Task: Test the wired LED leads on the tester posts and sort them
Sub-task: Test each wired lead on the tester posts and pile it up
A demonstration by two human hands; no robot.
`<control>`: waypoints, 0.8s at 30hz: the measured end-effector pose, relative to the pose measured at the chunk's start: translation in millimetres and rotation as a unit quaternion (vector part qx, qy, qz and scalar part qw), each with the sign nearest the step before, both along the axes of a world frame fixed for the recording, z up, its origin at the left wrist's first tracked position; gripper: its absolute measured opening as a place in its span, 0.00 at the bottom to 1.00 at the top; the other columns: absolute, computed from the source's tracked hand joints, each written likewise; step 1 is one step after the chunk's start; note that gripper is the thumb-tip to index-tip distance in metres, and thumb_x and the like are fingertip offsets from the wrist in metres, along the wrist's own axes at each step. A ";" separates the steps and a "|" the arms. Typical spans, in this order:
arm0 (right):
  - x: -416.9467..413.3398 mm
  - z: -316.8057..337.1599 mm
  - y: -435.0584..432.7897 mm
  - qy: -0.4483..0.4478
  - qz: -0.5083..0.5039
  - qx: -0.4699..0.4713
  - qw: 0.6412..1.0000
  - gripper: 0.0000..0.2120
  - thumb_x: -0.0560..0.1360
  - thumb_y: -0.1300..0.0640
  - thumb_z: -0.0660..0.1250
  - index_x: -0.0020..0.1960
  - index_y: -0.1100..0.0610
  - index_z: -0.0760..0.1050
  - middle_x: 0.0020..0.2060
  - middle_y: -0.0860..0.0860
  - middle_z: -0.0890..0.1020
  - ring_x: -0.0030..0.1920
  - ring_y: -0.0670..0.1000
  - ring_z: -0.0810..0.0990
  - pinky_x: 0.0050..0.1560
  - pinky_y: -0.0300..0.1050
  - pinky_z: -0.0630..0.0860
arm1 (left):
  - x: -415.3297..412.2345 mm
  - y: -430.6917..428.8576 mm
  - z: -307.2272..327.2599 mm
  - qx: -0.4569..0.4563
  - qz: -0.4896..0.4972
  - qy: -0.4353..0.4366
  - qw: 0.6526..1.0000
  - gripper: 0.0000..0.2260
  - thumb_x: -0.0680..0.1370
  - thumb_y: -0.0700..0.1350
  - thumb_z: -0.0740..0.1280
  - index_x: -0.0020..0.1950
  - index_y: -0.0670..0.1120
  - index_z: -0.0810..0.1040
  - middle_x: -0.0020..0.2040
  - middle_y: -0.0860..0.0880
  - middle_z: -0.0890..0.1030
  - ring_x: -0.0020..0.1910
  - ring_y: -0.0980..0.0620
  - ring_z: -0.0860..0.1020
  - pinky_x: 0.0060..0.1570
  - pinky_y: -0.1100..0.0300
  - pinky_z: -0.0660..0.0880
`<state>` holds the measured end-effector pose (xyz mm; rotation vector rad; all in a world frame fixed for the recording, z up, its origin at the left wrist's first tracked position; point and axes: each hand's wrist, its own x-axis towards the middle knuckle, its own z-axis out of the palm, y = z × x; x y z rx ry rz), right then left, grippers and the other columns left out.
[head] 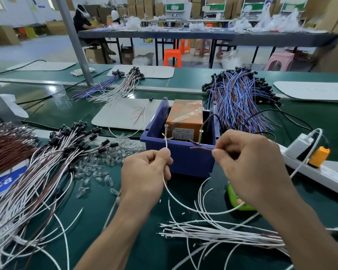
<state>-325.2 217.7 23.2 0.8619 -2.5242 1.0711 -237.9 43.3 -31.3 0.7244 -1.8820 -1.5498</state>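
A blue bin holds an orange tester box with two screw posts. My left hand pinches a white lead, its tip raised against the left post. My right hand pinches a brown lead, whose end lies across the base of the right post. The white lead loops down between both hands. The LED end of these leads is hidden.
White and brown leads with black caps pile at left. Loose white leads lie at front right. Blue-and-brown bundles sit behind the bin and at far left. A power strip lies at right. Clear LEDs scatter nearby.
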 end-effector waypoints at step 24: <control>-4.0 -12.6 -5.6 0.033 -0.023 -0.023 0.999 0.06 0.76 0.54 0.73 0.42 0.49 0.78 0.31 0.44 0.82 0.31 0.50 0.79 0.39 0.50 0.78 | -3.1 0.0 1.0 0.024 -0.016 0.010 1.000 0.15 0.81 0.52 0.70 0.36 0.52 0.85 0.25 0.49 0.78 0.25 0.50 0.71 0.27 0.56 0.70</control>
